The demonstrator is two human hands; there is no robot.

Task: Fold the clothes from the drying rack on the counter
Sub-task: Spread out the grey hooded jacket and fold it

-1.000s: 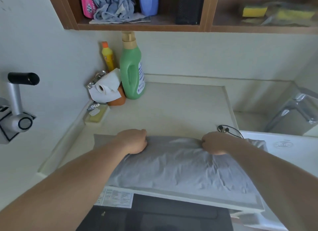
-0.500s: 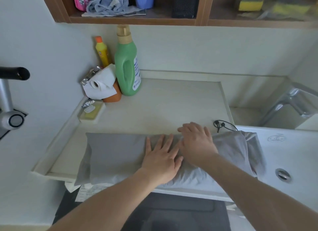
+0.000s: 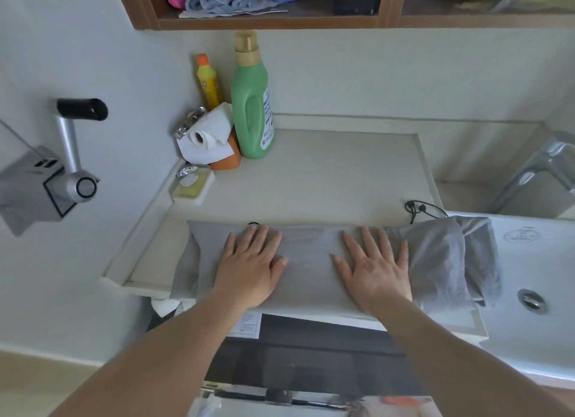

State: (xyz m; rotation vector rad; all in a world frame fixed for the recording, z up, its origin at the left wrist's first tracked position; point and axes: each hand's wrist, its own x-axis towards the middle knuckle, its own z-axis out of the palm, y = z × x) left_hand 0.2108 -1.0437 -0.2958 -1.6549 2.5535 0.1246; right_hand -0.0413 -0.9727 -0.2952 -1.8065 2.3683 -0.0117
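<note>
Here, nearest first.
Left hand [image 3: 249, 267]: lies flat on the grey garment [image 3: 311, 261], palm down, fingers straight and spread, gripping nothing.
Right hand [image 3: 375, 269]: flat on the same cloth beside the left, apart from it, fingers splayed and straight, nothing pinched.
Grey garment: folded into a long band along the front edge of the counter [image 3: 326, 180]; its right end is bunched and hangs over onto the rim of the white sink [image 3: 529, 261].
Black cord [image 3: 420, 209]: a thin loop on the counter just behind the garment's right end.
Soap dish [image 3: 193, 189]: at the counter's left edge, well behind the cloth.
Paper roll [image 3: 207, 138]: leaning over an orange container [image 3: 228, 161], in the far left corner.
Green bottle [image 3: 252, 102]: upright, just right of the paper roll.
Yellow bottle [image 3: 208, 82]: upright against the wall, behind the roll.
Tap [image 3: 535, 174]: at the far right, behind the sink.
Wooden shelf [image 3: 264, 21]: on the wall above, holding crumpled cloth and other items.
</note>
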